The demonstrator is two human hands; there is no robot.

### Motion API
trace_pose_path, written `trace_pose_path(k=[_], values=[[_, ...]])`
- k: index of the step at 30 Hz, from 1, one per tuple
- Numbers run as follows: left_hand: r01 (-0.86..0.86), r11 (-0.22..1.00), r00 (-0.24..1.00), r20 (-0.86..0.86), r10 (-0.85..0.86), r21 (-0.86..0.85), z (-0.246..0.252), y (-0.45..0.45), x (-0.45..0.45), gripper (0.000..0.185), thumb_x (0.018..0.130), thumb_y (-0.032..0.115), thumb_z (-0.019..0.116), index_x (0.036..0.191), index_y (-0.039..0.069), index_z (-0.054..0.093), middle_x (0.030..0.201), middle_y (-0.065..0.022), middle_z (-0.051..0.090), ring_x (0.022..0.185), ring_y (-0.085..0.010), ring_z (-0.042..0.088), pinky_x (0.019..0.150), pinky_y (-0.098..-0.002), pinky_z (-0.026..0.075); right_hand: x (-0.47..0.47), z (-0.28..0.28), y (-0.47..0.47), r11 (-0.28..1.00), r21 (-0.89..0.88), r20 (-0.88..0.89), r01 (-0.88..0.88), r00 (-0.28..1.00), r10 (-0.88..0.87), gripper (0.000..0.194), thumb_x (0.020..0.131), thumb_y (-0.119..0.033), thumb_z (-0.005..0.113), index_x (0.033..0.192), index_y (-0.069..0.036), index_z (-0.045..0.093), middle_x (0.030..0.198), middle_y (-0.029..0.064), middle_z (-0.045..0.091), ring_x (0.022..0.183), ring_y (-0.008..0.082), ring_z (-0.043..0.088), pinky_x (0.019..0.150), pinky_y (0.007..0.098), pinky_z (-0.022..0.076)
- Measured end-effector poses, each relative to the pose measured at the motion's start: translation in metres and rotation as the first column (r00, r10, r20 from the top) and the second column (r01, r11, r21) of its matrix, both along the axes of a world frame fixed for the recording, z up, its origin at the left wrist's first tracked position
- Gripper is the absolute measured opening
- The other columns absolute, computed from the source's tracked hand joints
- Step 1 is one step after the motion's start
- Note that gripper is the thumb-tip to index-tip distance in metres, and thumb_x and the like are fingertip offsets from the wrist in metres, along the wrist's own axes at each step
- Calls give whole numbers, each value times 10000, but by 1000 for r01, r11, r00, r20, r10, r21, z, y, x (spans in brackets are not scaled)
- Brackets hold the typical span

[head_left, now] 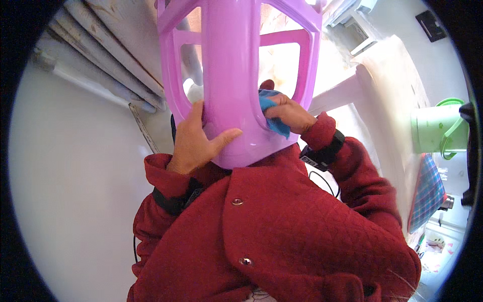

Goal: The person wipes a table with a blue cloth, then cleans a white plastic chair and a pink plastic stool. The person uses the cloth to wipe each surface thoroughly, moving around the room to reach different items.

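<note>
A pink plastic piece of furniture (231, 75), perhaps a stool or chair, stands in front of my chest with its broad middle panel facing me. Its frame has large openings on both sides of that panel. My left hand (196, 141) grips the panel's left edge near the bottom, thumb spread across the front. In my right hand (290, 113) is a blue cloth (277, 122), bunched up and pressed against the panel's right edge beside the opening. Part of the cloth and the fingertips of my left hand are hidden behind the plastic.
A light green lidded bucket (434, 128) is at the right, near a plaid cushion or cloth (426, 196). Pale wooden furniture (362, 83) stands on the right side. Long grey-brown folds or boards (109, 49) run along the upper left, above a white surface (75, 170).
</note>
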State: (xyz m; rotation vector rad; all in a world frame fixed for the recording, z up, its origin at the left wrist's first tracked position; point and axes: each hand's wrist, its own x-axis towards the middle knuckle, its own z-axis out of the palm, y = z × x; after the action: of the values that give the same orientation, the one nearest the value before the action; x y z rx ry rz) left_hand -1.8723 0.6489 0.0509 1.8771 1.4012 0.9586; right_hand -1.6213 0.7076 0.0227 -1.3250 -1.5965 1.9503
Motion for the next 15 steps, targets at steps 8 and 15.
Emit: trace_pose_path(k=[8,15], values=[[-3,997,999,52,7,-74,10,17,5,649,738,373,755,1145,-64,501,1001,-184,626,899,-242,621,800,-340,477,-1,5,-5,961,272,-119,59,993,-27,377,824,-392,670,805,-16,651,632,-46,518,577,85,493,541,234,426],[88,992,986,151,-73,-93,19,44,15,527,832,338,676,1154,-49,520,1013,-138,620,913,-181,583,828,-304,457,8,18,-5,881,436,-142,184,981,-134,494,790,-469,695,931,4,684,689,-7,610,600,62,527,505,249,428]])
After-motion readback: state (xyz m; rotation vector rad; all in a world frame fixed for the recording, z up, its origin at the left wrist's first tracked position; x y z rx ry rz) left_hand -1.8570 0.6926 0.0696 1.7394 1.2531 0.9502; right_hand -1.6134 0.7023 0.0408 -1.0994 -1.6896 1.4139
